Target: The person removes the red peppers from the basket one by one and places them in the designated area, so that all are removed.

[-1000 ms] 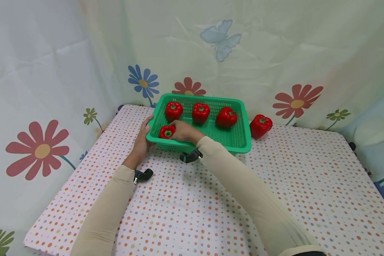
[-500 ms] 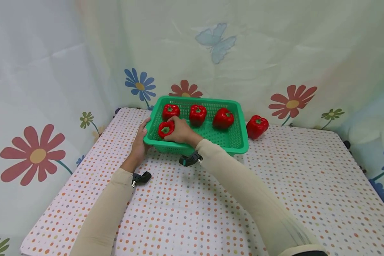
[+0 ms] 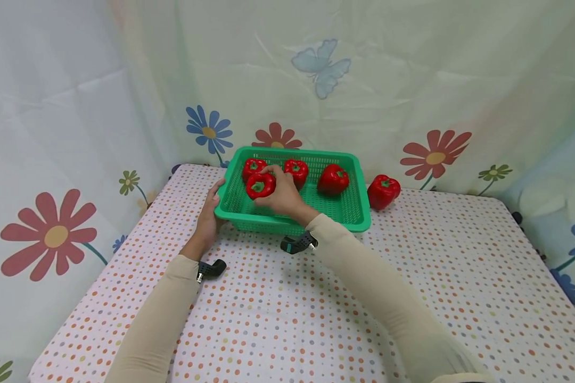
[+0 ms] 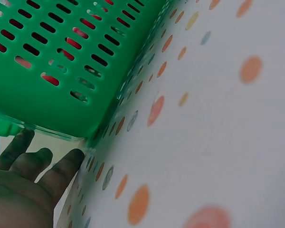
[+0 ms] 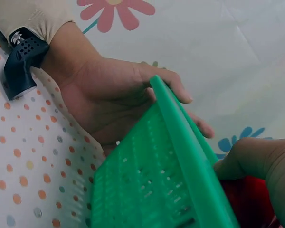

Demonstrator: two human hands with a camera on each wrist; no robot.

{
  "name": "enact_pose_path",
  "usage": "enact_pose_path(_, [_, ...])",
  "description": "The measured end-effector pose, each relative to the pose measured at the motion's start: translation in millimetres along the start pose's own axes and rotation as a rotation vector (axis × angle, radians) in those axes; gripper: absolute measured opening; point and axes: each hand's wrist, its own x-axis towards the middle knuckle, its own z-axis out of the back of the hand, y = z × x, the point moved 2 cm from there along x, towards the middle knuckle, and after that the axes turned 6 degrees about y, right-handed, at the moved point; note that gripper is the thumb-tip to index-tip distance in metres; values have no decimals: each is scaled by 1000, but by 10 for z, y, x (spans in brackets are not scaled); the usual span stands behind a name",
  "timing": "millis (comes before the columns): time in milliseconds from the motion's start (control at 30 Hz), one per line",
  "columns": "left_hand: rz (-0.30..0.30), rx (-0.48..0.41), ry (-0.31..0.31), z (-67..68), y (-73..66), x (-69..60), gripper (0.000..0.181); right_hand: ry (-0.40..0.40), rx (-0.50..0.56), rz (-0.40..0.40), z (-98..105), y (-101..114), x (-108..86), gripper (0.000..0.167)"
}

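My right hand point(image 3: 286, 195) grips a red bell pepper point(image 3: 261, 186), stem towards the camera, over the left part of a green slotted basket point(image 3: 365, 205). In the right wrist view, the fingers of this hand point(image 5: 268, 166) lie on the red pepper point(image 5: 251, 202), which the basket rim point(image 5: 190, 156) partly covers. At the basket's left end, my left hand point(image 3: 208, 213) rests against the outer side, fingers extended. The left wrist view shows that hand point(image 4: 31, 183) at the corner of the basket point(image 4: 42, 97). Three other red peppers lie inside, the leftmost point(image 3: 254, 166) partly hidden.
One more red pepper point(image 3: 384, 192) sits on the dotted tablecloth point(image 3: 441, 255), just outside the basket's right end. A flower-patterned curtain point(image 3: 364, 106) hangs behind the table and at both sides.
The gripped pepper has risen from the basket's near left corner and shifted right with my right hand. My left hand has stayed at the left end. The head view has shifted slightly.
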Motion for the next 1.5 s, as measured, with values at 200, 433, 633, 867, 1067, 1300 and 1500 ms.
enact_pose_path(200, [1, -8, -6, -2, -13, 0, 54, -34, 91, 28, 323, -105, -145, 68])
enact_pose_path(433, [30, 13, 7, -11, -24, -6, 53, -72, 184, 10, 855, -218, -410, 71])
enact_pose_path(633, [24, 21, 15, -21, -46, -32, 54, -124, 117, -42, 1379, -337, -693, 76])
enact_pose_path(867, [-1, 15, 10, -27, -52, -51, 53, -255, 48, -105, 1978, -565, -1025, 80])
enact_pose_path(1067, [-6, -3, 11, -16, -39, -42, 54, -359, 165, -167, 2418, -955, -1153, 85])
enact_pose_path(1300, [-6, -25, 15, -16, -45, -38, 53, -444, 167, -361, 2664, -1553, -1267, 95])
enact_pose_path(1500, [-6, -18, 20, -37, -45, -39, 52, -482, 219, -450, 2712, -2113, -1259, 99])
